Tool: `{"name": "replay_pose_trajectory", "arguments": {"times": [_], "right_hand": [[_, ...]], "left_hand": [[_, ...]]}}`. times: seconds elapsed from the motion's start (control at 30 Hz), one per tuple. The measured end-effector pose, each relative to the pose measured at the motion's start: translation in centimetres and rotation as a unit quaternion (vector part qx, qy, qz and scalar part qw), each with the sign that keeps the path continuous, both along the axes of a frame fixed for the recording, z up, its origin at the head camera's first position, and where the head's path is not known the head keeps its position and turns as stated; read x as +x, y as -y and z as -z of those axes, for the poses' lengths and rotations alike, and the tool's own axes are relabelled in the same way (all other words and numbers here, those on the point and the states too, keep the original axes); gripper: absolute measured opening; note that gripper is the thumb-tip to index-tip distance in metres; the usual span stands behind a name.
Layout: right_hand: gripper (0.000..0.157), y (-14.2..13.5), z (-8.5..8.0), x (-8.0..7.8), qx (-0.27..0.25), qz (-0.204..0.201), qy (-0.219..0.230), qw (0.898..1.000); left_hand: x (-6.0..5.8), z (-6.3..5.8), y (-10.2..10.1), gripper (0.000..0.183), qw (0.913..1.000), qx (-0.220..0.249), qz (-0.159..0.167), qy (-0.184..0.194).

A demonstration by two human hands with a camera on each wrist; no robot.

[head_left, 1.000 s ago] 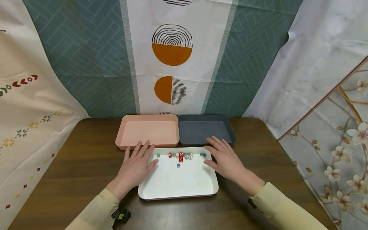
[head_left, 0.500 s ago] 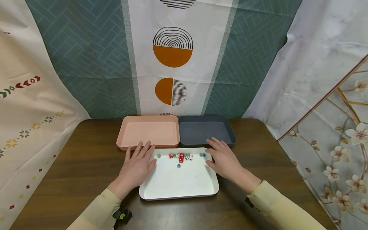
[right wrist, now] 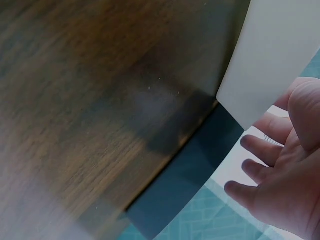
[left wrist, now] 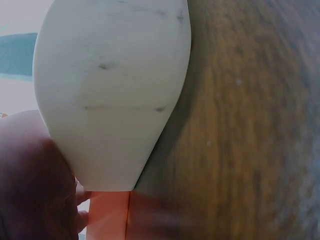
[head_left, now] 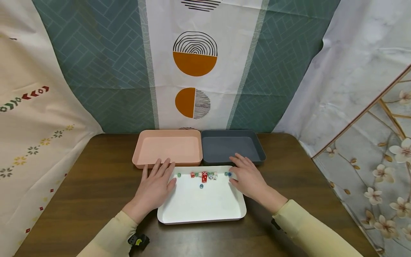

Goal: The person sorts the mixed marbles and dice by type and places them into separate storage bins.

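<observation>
A white tray (head_left: pixel 202 207) lies on the table with small dice and round beads along its far side. Red dice (head_left: pixel 204 179) sit near the middle, with white dice (head_left: pixel 214 177) beside them. A green bead (head_left: pixel 179 175) is at the far left, and a blue bead (head_left: pixel 201 186) lies nearer the middle. My left hand (head_left: pixel 152 191) spreads its straight fingers over the tray's left edge, holding nothing. At the right edge, my right hand (head_left: pixel 250 180) has its fingers loosely extended, thumb and index close to a dark blue bead (head_left: pixel 229 174). Whether they touch it I cannot tell.
Behind the white tray, a pink tray (head_left: pixel 171 144) and a dark grey-blue tray (head_left: pixel 229 144) stand side by side, edges meeting. The brown wooden table (head_left: pixel 106 171) extends to both sides. Patterned cloths (head_left: pixel 273 71) hang around its back and sides.
My right hand has shifted slightly left over the tray's right edge, nearer the dark blue bead. The left hand stays nearly still, and the whole head view has shifted a little.
</observation>
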State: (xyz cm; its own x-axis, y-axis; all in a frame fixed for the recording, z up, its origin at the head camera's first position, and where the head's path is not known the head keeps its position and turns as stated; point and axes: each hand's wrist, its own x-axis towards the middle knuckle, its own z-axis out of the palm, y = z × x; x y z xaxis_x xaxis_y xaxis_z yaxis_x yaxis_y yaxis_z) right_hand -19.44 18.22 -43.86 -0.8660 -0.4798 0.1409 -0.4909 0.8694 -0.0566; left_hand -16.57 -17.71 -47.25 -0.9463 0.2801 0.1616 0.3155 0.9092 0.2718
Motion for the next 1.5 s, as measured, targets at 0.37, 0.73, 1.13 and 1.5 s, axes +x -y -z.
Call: {"name": "replay_pose_trajectory", "arguments": {"times": [0.37,0.73,1.13,1.5], "right_hand": [[0.024,0.3,0.5,-0.3,0.017,0.005,-0.007,1.0],[0.016,0.5,0.7,-0.3,0.01,0.005,-0.026,1.0],[0.013,0.7,1.1,-0.7,0.027,0.012,-0.039,0.999],[0.01,1.1,1.0,-0.9,0.038,0.013,-0.034,0.999]], "left_hand": [[0.1,-0.2,-0.3,0.065,1.0,0.0,-0.003,0.002],[0.2,-0.2,-0.2,0.066,1.0,-0.004,-0.004,-0.001],[0.1,-0.2,-0.2,0.067,0.9999,-0.011,-0.006,0.008],[0.0,-0.1,-0.1,0.067,0.9999,-0.011,-0.008,0.01]]}}
